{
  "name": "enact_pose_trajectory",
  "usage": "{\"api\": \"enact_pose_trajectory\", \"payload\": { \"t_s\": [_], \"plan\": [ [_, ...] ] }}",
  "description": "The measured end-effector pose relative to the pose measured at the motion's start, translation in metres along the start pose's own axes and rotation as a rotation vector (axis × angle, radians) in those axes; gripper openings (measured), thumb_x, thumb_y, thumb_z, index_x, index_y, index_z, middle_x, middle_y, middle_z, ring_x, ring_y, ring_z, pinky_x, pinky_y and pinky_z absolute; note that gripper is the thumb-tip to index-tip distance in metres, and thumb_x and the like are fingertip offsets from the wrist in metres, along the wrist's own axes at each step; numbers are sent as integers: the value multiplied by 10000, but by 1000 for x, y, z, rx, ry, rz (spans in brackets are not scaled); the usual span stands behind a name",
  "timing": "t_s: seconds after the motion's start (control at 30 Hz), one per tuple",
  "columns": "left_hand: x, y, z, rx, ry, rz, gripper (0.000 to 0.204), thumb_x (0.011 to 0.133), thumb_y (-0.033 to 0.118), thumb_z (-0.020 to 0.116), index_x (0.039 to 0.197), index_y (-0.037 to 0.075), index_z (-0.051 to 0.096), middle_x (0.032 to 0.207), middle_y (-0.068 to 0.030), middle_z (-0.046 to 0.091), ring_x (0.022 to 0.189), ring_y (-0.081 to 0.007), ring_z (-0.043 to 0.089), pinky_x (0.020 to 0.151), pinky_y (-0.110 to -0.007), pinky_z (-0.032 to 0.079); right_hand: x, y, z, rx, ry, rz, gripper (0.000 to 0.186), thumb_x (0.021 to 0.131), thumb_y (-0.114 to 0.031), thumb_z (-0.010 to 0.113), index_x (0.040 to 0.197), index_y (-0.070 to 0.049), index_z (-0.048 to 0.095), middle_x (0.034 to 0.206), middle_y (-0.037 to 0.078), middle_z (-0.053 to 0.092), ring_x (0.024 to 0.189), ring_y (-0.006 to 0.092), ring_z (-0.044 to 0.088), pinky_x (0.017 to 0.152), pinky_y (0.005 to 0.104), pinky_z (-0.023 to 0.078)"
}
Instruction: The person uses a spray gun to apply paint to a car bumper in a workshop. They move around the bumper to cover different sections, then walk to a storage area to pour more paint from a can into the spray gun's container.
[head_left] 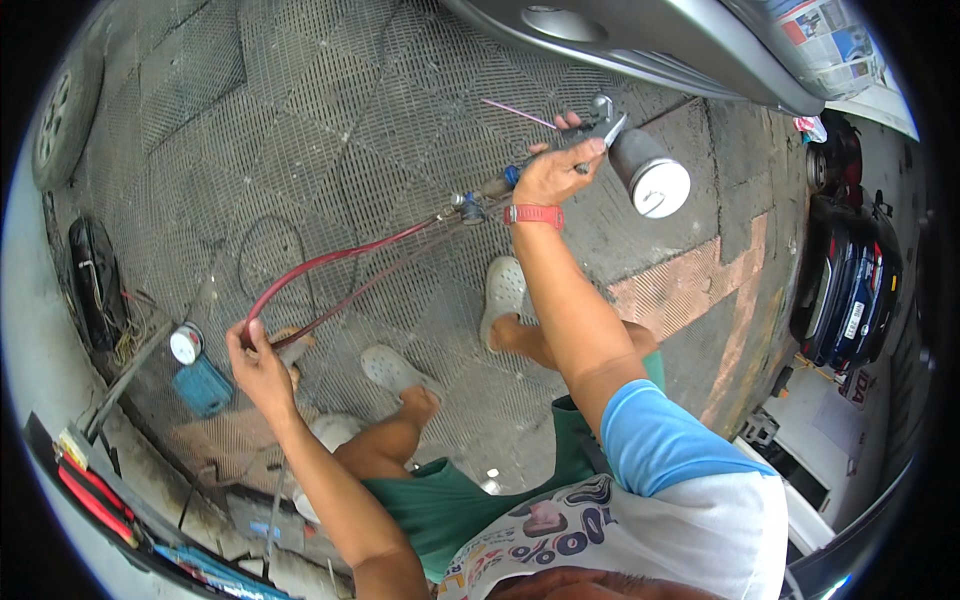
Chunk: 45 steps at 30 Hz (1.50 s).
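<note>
Blue-sleeved white shirt (700,530); green shorts (425,515); red wristband (535,215).

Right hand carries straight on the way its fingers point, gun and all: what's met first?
Likely the grey car panel, just beyond the spray gun in the right hand. Depth is unclear from this single view.

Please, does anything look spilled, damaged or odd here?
Yes: coppery patches interrupt the grey floor beside the right forearm. Whether stain or wear, I cannot tell. Nothing seems wrong with the spray gun in the right hand.
</note>
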<state>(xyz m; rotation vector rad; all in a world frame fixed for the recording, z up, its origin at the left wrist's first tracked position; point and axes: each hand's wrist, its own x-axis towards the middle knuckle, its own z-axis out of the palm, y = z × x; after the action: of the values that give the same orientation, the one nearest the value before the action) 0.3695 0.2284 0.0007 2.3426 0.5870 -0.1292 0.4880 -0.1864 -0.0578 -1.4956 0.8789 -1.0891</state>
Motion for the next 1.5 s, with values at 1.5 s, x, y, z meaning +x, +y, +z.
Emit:
{"api": "enact_pose_trajectory", "payload": {
  "t_s": [1.5],
  "plan": [
    [137,66,129,20,-294,671,248,996,259,674,1002,11,680,763,-155,659,675,-303,604,685,-416,488,99,29,-88,43,167,-284,691,1096,-606,301,1273,25,522,964,136,711,784,202,704,465,284,528]
  ]
}}
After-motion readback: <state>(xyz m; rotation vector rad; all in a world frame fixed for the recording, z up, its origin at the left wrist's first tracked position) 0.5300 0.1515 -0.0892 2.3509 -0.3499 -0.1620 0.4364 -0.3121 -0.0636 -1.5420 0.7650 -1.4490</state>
